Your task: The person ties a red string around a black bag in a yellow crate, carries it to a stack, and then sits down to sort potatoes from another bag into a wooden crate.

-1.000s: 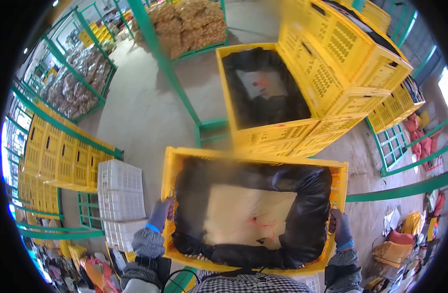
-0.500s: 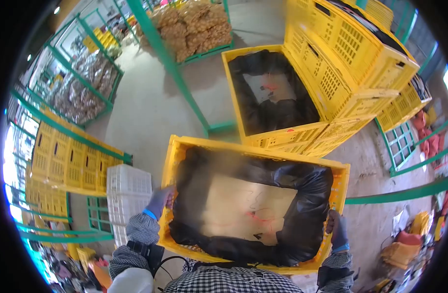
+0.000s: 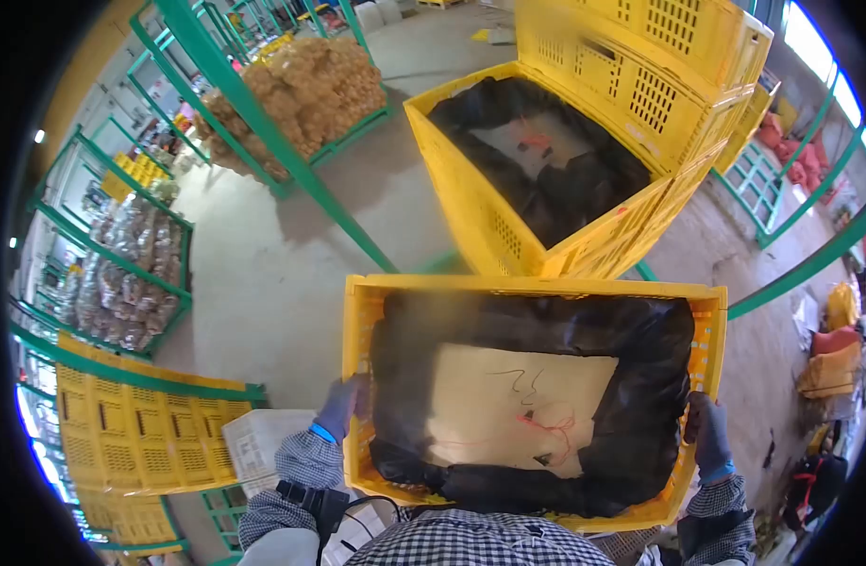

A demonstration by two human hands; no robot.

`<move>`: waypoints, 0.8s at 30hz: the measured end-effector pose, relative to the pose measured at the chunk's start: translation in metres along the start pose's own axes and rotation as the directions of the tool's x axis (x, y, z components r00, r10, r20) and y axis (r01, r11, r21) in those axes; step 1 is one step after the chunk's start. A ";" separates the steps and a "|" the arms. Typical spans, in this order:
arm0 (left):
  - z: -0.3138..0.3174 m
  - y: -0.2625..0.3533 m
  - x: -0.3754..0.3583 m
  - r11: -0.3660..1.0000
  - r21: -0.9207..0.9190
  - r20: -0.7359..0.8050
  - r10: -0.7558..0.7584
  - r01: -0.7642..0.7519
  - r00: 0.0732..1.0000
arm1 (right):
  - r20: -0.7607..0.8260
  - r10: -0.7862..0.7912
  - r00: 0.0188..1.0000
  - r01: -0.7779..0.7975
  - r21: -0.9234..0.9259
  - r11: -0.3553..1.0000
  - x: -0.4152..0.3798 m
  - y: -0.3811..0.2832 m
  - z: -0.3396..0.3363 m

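Observation:
A yellow crate (image 3: 537,286) hangs level in front of my body, held at both short ends. Black plastic (image 3: 631,396) lines its walls, and a tan sheet (image 3: 489,406) with red and dark strings lies on its bottom. My left hand (image 3: 343,408), gloved, grips the crate's left end. My right hand (image 3: 706,436), also gloved, is closed on the right end. Just beyond the held crate is another lined yellow crate (image 3: 489,217), with red string and dark bits inside, on a stack.
Taller stacked yellow crates (image 3: 659,99) rise behind at the right. A green post (image 3: 263,123) slants across the upper left. Yellow crates (image 3: 150,424) and a white crate (image 3: 263,448) are at the left. Filled sacks (image 3: 305,99) stand in a green frame farther back.
The view has turned. The held crate sits farther right in view and looks more level, with both hands still on it. The stacked crates appear shifted left and rotated.

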State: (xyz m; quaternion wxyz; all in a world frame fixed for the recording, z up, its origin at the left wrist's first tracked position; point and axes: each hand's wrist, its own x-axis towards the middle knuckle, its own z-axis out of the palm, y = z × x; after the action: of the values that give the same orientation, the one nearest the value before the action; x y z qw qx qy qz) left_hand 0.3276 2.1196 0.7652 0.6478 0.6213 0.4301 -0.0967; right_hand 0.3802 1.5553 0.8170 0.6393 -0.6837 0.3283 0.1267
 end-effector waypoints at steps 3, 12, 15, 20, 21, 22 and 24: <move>-0.067 -0.020 0.053 0.997 -0.069 0.126 -0.021 0.030 0.992 | -0.061 -0.017 0.998 0.013 -0.068 0.998 -0.036 0.013 0.064; -0.233 -0.006 0.075 0.999 -0.024 0.047 -0.029 0.030 0.998 | -0.031 -0.039 0.999 0.036 -0.108 0.993 -0.129 0.039 0.199; -0.269 -0.021 0.073 0.997 -0.062 0.063 -0.038 0.042 0.997 | -0.015 -0.006 1.000 0.005 -0.045 0.999 -0.157 0.027 0.233; -0.289 -0.018 0.064 0.999 -0.011 -0.033 0.049 -0.049 0.998 | 0.019 0.046 0.999 -0.047 0.020 0.999 -0.156 0.058 0.247; -0.291 -0.014 0.064 0.999 -0.002 -0.018 0.048 -0.049 0.999 | 0.021 0.065 0.998 -0.066 0.036 0.997 -0.149 0.070 0.244; -0.292 -0.011 0.064 0.999 0.014 -0.004 0.043 -0.043 0.999 | 0.022 0.093 0.995 -0.094 0.054 0.994 -0.143 0.085 0.241; -0.290 -0.007 0.068 0.997 0.068 0.016 0.021 -0.022 1.000 | -0.011 0.167 0.986 -0.166 0.066 0.984 -0.134 0.110 0.238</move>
State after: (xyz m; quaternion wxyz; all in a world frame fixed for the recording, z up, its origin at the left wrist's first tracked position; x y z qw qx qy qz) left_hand 0.2374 2.4036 0.7554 0.6306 0.6468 0.4149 -0.1092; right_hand 0.2713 1.8256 0.7739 0.6456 -0.6338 0.3935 0.1634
